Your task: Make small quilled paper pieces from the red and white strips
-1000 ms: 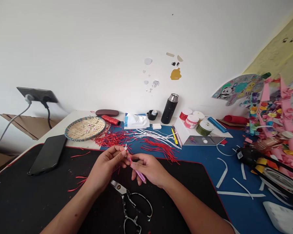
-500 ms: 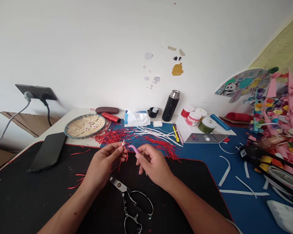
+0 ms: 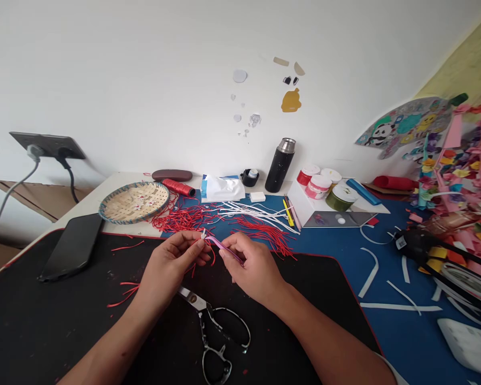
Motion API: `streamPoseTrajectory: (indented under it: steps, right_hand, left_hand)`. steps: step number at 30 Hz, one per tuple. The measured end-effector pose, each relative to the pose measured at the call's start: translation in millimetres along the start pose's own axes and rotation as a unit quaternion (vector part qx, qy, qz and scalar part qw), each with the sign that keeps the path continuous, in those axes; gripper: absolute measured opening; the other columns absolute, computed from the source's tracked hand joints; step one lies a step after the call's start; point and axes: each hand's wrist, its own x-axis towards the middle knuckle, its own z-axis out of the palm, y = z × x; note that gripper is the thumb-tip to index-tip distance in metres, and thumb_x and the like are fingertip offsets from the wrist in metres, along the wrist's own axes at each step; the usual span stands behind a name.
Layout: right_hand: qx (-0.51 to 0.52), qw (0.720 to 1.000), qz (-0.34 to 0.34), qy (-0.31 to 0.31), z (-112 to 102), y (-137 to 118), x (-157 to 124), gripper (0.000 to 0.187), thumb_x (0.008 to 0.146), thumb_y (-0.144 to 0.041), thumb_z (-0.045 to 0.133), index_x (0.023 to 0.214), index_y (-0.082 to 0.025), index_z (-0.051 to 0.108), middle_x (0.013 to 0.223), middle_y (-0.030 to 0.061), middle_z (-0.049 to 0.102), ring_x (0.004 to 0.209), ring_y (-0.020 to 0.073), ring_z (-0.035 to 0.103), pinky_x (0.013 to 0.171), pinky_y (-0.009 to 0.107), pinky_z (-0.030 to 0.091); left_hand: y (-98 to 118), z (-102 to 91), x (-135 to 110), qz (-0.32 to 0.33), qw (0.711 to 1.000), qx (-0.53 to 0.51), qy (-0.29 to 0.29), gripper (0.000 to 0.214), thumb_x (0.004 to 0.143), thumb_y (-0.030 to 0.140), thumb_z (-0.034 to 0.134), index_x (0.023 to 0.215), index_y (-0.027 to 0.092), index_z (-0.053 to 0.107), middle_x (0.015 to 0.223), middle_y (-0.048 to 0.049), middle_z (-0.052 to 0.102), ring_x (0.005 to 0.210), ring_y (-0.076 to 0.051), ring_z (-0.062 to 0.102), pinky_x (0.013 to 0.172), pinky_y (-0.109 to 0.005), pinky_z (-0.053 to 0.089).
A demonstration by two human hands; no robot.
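My left hand [image 3: 183, 255] pinches a small knotted piece of white and red cord [image 3: 203, 234] between thumb and fingertips, with red ends hanging below. Closed around pink-purple bent-tip tweezers [image 3: 229, 252], my right hand [image 3: 253, 266] holds their curved tip against the knot. Fingers partly hide the knot, so I cannot tell whether the tip grips it. Below my hands lie large scissors [image 3: 198, 302] on the black mat, their blades partly under my left hand. Loose red cords [image 3: 188, 218] and white cords [image 3: 252, 211] are spread behind my hands.
A woven basket [image 3: 134, 202] and a phone [image 3: 70, 248] are at left. Behind are a spool of red cord [image 3: 178, 187], a tissue pack [image 3: 223, 189] and a black thermos [image 3: 280, 166]. Lidded jars [image 3: 318, 187] stand right, near white strips [image 3: 401, 307] and paper flowers [image 3: 457, 160].
My right hand has moved slightly left, bringing the tweezers' tip from just beside the knot to touching it. My left hand keeps its pinch. The camera view has shifted a little.
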Motion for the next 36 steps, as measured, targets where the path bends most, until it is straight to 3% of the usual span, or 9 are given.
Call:
streamPoseTrajectory:
  steps: [13, 22, 36]
  right_hand:
    - [-0.04, 0.999, -0.011, 0.01, -0.7, -0.7, 0.4, 0.009, 0.101, -0.029, 0.058, 0.1, -0.022, 0.064, 0.07, -0.0017, 0.068, 0.059, 0.0149, 0.062, 0.06, 0.026, 0.043]
    - [-0.082, 0.993, -0.074, 0.038, -0.9, 2.6, 0.9, 0.007, 0.101, -0.025, 0.059, 0.1, -0.022, 0.065, 0.075, -0.0012, 0.071, 0.06, 0.0144, 0.061, 0.06, 0.026, 0.039]
    - [-0.18, 0.98, -0.083, -0.007, -3.6, -0.8, 1.6, 0.006, 0.103, -0.021, 0.059, 0.099, -0.021, 0.064, 0.085, 0.001, 0.074, 0.069, 0.0156, 0.066, 0.061, 0.026, 0.036]
  left_hand:
    - [-0.7, -1.0, -1.2, 0.003, 1.0, 0.011, -0.015, 0.039, 0.074, 0.05, 0.091, 0.093, 0.019, 0.076, 0.08, -0.0048, 0.079, 0.071, -0.02, 0.072, 0.067, -0.029, 0.058]
    - [-1.1, -1.2, -1.3, 0.002, 0.999, 0.034, -0.018, 0.038, 0.078, 0.05, 0.087, 0.096, 0.019, 0.074, 0.081, -0.0046, 0.079, 0.072, -0.019, 0.072, 0.067, -0.028, 0.057]
    - [-0.6, 1.2, -4.1, 0.029, 0.991, 0.132, 0.003, 0.047, 0.078, 0.058, 0.082, 0.104, 0.02, 0.076, 0.088, -0.0066, 0.082, 0.077, -0.025, 0.075, 0.068, -0.033, 0.06]
